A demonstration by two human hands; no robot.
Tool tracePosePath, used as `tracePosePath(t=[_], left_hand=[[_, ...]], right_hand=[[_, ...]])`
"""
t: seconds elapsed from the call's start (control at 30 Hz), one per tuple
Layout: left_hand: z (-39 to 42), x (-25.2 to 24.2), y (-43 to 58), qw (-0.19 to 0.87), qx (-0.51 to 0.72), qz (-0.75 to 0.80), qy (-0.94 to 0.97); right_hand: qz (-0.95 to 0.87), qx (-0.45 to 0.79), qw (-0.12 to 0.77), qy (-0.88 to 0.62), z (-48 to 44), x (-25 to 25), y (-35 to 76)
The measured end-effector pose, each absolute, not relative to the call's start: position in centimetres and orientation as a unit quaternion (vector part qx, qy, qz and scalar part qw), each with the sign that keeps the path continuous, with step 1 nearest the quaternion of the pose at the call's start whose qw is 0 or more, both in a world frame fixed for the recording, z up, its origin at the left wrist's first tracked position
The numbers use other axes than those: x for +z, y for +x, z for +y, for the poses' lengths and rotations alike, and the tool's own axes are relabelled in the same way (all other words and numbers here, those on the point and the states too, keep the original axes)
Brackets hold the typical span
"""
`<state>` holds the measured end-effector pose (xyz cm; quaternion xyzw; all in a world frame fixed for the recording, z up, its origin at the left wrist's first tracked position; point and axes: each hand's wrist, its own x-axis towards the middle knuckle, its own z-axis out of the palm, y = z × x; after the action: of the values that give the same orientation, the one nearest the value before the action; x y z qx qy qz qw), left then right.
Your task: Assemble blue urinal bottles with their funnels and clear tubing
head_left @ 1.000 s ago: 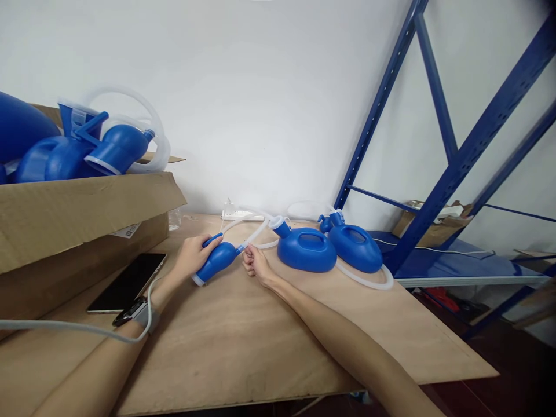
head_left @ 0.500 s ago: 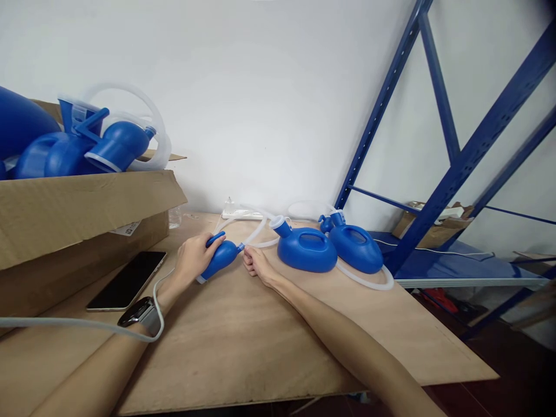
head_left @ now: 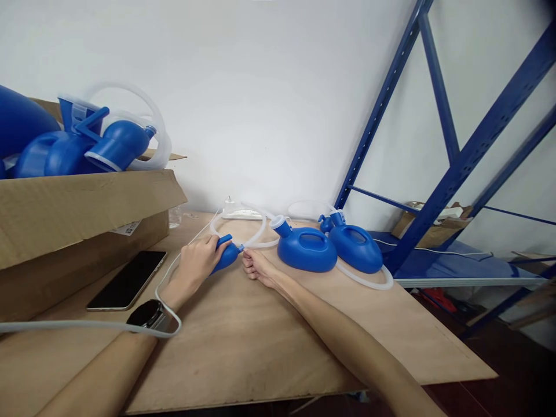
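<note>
My left hand [head_left: 198,259] is wrapped round a blue bulb-shaped urinal funnel [head_left: 226,258] with a small handle; its wide end is hidden under the hand. The funnel's narrow nozzle points right, towards my right hand [head_left: 259,269]. That hand is closed, its thumb and fingertips pinched right at the nozzle tip; what they grip is too small to make out. Just behind both hands lies a clear looped tube [head_left: 262,233]. To the right stand a blue urinal bottle [head_left: 306,258] with a moulded handle and a second blue bottle [head_left: 358,257] with its own tube.
At left, an open cardboard box [head_left: 87,202] holds several blue urinal parts and tubing. A phone [head_left: 127,281] lies beside it. White cable [head_left: 87,326] crosses my left wrist. A power strip [head_left: 242,214] sits by the wall; blue metal shelving [head_left: 452,263] stands at right.
My left hand and the funnel have shifted slightly right, and the funnel's wide end is now covered. The tube has spread into a rounder loop behind. My right hand has barely moved.
</note>
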<state>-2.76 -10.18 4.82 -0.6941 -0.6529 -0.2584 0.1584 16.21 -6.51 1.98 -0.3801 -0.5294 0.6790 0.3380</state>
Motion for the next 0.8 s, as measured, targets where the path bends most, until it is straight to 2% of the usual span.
tracePosePath(t=[0.27, 0.53, 0.8], left_hand=[[-10.1, 4.4, -2.8, 0.201, -0.245, -0.624, -0.714], [-10.3, 4.2, -2.1, 0.27, -0.233, -0.546, -0.758], [-10.8, 3.7, -1.6, 0.33, -0.22, -0.457, -0.796]], right_hand=[[-0.514, 0.693, 0.325, -0.387, -6.3, 2.1, 16.6], [-0.493, 0.735, 0.222, -0.409, -5.0, 3.0, 18.1], [-0.45, 0.755, 0.214, -0.426, -5.0, 2.4, 17.5]])
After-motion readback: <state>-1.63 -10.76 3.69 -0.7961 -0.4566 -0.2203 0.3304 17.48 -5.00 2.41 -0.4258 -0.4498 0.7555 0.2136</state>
